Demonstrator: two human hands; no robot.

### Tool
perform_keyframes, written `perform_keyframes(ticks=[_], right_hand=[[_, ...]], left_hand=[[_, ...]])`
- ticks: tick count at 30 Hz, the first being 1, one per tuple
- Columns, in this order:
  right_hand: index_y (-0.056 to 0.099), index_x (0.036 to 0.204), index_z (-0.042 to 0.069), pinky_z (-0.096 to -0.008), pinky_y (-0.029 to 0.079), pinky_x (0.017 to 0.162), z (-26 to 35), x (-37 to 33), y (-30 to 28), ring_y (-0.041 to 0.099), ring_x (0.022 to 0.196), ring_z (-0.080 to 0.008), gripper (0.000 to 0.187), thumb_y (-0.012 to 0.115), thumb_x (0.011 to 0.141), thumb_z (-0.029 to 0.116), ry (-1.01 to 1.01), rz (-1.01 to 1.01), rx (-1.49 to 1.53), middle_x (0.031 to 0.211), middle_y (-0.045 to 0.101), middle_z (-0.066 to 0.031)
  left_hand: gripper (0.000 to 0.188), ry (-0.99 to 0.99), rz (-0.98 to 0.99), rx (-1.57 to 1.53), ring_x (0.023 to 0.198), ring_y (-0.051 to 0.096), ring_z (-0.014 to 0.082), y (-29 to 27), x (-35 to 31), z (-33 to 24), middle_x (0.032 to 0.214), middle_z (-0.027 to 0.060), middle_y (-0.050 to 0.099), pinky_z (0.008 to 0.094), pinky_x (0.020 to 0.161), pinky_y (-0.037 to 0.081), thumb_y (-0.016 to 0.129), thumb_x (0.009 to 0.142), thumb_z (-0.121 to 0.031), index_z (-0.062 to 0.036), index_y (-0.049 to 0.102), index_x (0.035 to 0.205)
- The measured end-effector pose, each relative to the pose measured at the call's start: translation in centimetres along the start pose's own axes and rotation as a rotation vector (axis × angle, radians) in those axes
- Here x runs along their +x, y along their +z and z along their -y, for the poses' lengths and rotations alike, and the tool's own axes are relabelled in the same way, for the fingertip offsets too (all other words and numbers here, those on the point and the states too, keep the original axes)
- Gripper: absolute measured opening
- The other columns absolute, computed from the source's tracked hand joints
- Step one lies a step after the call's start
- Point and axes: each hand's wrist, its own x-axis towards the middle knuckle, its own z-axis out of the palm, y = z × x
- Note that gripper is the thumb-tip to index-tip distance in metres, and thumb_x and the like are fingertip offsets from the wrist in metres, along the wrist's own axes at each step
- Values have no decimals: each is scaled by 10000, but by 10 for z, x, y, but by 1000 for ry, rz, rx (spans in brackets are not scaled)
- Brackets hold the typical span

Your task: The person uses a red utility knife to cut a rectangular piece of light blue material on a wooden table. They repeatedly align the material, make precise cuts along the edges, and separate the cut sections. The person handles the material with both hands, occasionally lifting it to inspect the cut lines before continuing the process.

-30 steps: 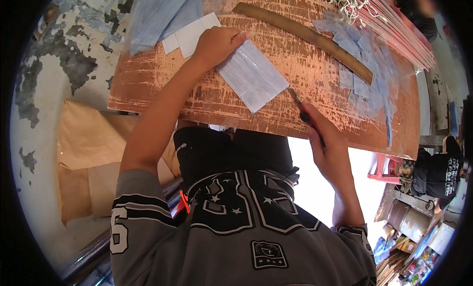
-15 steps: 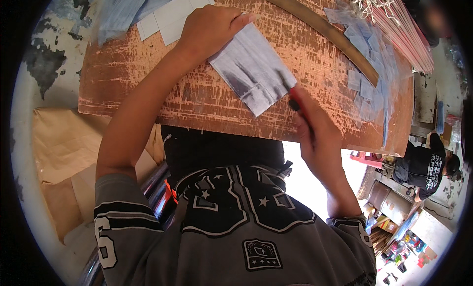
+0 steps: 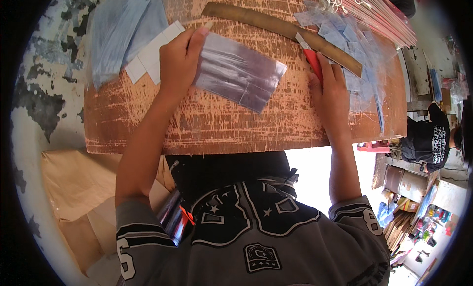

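My left hand (image 3: 177, 63) is closed on the left end of a shiny clear plastic sheet (image 3: 239, 74), its thumb lying along the near corner. The sheet slants over the scratched wooden tabletop (image 3: 217, 131), and a crosswise line shows near its right end. In my right hand (image 3: 332, 96) is a red box cutter (image 3: 313, 61), its pale blade pointing up and left. The cutter is apart from the sheet, close to a long brown wooden strip (image 3: 276, 24) that lies across the table.
Bluish plastic sheets (image 3: 116, 37) and white cards (image 3: 150, 49) lie at the far left. Cut plastic scraps (image 3: 362, 59) and a bundle of pink sticks with white strings (image 3: 377, 15) cover the far right. Another person (image 3: 426, 141) is beyond the table's right side.
My right hand has drawn the box cutter away from the sheet, up and right. My left hand has moved left with the sheet, which now lies flatter and more sideways.
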Motion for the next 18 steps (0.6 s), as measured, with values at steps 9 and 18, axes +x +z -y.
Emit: perform_keyframes(ticks=[9,18], right_hand=[[604,1410,53,-468,503,905,4,2,-5,591,1054,-382,462,707,969,142,-62,-60,-30,1151,584,-193],[696,1238,24,-261,490,695,58,24,-21,611,788,-96,306,739,1015,230,190,113,938,901,681,-30]], left_hand=[[490,76,-203,-2,496,421,35,-15,-1,-26,560,-27,445,263,460,341,591,1108,-374,-31,588,758],[480,48,-254,-82,558,379,33,-9,-12,-46,575,-34,397,250,505,314,570,1121,-313,-39,509,731]])
